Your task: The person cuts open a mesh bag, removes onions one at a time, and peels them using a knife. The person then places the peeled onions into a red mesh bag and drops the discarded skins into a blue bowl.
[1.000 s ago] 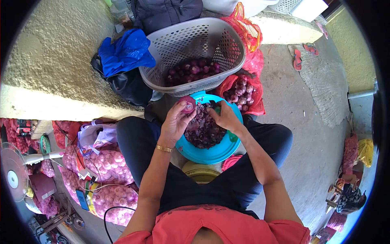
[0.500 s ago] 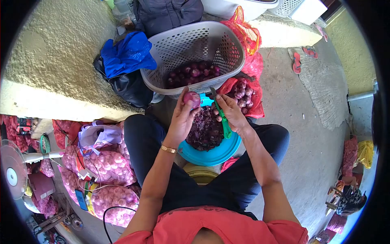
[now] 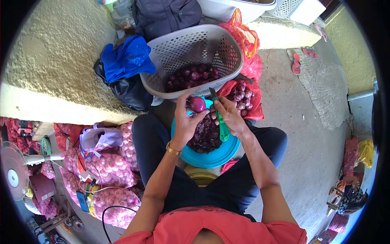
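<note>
Between the fingers of my left hand (image 3: 186, 122) is a shiny red onion (image 3: 198, 104). My right hand (image 3: 231, 116) grips a green utility knife (image 3: 223, 126), its dark blade pointing up and away from me, close to the onion's right side. Below both hands a round turquoise basin (image 3: 203, 160) holds a heap of dark onion skins (image 3: 203, 134). Just beyond stands a grey perforated laundry basket (image 3: 170, 44) with a layer of red onions (image 3: 195, 75) at its bottom.
An opened red mesh sack of onions (image 3: 242, 97) lies right of the basket. Bulging mesh sacks (image 3: 113, 166) and a fan (image 3: 14, 175) are at the left. A blue cloth (image 3: 129, 57) lies against the wall ledge. Slippers (image 3: 296, 64) and a seated person (image 3: 352, 201) are at the right.
The onion has turned in my left hand and sits slightly lower and to the right, showing a smooth, glossy side. My right hand still holds the knife, nearly in place.
</note>
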`<state>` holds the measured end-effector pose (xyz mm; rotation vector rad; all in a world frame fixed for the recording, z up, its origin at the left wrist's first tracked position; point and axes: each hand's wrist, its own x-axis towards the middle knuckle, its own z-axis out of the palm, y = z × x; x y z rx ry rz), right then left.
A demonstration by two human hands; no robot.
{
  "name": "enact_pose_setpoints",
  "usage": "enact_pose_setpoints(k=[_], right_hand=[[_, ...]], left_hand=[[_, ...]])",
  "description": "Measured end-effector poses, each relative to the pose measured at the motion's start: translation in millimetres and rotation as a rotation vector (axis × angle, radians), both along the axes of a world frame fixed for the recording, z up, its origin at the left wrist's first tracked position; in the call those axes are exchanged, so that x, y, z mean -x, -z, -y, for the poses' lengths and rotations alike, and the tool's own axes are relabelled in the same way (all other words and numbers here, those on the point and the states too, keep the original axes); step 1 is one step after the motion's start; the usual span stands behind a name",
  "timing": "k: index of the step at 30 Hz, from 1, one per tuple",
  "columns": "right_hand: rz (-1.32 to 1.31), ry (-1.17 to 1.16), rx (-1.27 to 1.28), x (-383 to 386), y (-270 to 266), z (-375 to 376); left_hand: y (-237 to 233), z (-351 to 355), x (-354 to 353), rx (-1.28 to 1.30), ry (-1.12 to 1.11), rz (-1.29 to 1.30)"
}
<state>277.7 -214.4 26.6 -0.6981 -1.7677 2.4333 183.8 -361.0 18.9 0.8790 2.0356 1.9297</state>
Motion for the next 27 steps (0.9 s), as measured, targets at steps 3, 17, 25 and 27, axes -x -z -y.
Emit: enact_pose_setpoints(k=[3,17,25,27], right_hand=[[-0.044,0.056,0.032,12.6,-6.6,-8.5],[0.122,-0.341,-0.271,53.2,-10.7,-203.6],[0.138,-0.072,-0.019,-49.2,139.5,-280.3],[0.106,0.028,0.027,-62.6,189.7,-273.7]], left_hand=[[-6.2,-17.2,12.8,-0.086,0.145,0.343],[12.0,-143.1,20.2,-0.076,0.298,0.912],[251.4,-226.1,-48.5,0.518,0.428,0.189],[285.0,-251.5,-44.2,0.487,0.357,-0.218]])
